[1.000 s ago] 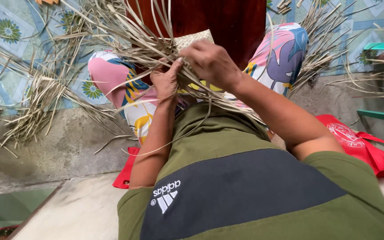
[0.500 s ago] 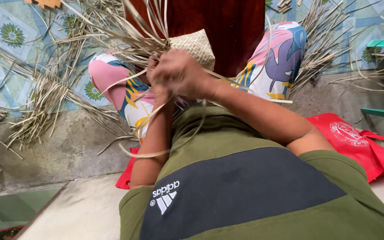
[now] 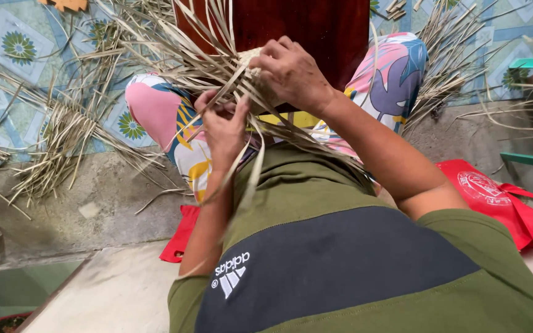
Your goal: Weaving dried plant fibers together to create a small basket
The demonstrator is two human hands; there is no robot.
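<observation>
1. Loose strips (image 3: 57,145) litter the tiled floor (image 3: 7,74).
2. A red bag (image 3: 495,197) lies flat by my right side; contents hidden.
3. The weave (image 3: 248,61) sits over my lap.
4. My right hand (image 3: 291,71) clamps the weave.
5. My left hand (image 3: 223,126) pinches one strip (image 3: 251,179).

leaf strips (image 3: 174,58) — dry, matt (fibrous) | floor tiles (image 3: 13,49) — glossy

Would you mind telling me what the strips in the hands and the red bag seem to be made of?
Strips: probably dried palm or similar leaf, matte tan, flat, narrow and bending without snapping. Red bag: seemingly non-woven fabric, soft matte creases with sewn handles. The left hand and right hand grip the strips.
</observation>
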